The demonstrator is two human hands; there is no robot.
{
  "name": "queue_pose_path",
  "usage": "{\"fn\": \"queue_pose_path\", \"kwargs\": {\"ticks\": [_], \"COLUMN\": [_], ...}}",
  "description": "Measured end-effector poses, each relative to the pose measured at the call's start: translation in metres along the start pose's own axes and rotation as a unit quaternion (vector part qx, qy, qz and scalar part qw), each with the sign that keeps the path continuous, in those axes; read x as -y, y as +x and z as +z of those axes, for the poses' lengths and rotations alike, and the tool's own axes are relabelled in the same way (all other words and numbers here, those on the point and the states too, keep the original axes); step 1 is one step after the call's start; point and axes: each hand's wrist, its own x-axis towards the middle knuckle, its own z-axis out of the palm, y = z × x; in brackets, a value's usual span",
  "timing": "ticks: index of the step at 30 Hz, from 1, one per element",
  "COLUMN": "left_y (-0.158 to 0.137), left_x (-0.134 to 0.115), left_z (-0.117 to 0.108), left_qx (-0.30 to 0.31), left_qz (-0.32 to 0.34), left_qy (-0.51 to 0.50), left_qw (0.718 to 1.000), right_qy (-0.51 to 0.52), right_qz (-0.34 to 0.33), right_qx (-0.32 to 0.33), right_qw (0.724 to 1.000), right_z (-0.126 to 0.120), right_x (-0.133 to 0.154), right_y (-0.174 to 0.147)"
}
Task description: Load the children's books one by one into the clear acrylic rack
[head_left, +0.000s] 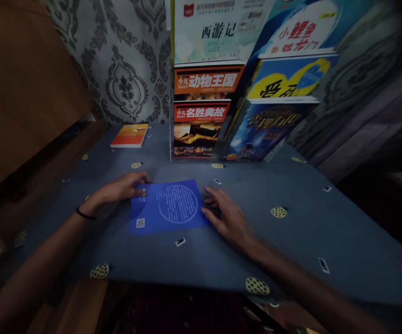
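Observation:
A thin blue booklet or sheet [168, 220] lies flat on the table, with a white circle of small print and a QR code facing up. My left hand [126, 186] rests at its upper left corner, thumb over the edge and the other fingers stretched past the corner. On the other side, my right hand [229, 215] has its thumb at the right edge and its fingers apart, slightly curled. Whether the right fingertips press on the edge, I cannot tell. A dark band circles my left wrist.
Behind the booklet, a clear rack holds several upright books, among them a red one [201, 127] and a dark blue one [263, 130]. An orange book [129, 136] lies at the back left. A blue-grey cloth with pineapple prints covers the table [222, 260]. A brown panel [27, 93] stands left.

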Motion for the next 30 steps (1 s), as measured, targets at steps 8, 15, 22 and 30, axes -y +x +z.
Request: {"fn": "queue_pose_path", "kwargs": {"ticks": [8,15,22,30], "left_y": [-0.011,-0.051,-0.074,-0.04], "left_x": [-0.041,-0.086,-0.057,-0.072], "left_z": [-0.025,-0.027,0.054,0.07], "left_qx": [-0.068,-0.272,-0.076,-0.036], "left_qz": [0.016,0.105,0.122,0.087], "left_qy": [-0.107,0.07,0.183,0.216], "left_qw": [0.992,0.954,0.973,0.972], "right_qy": [0.236,0.014,-0.12,-0.147], "right_qz": [0.103,-0.126,-0.225,-0.233], "right_qx": [0.044,-0.108,0.129,0.145], "right_qw": [0.965,0.986,0.958,0.95], "right_z": [-0.009,-0.05,-0.038,-0.022], "right_x": [-0.007,0.009,-0.03,0.002], "right_y": [0.034,0.044,0.01,0.026]}}
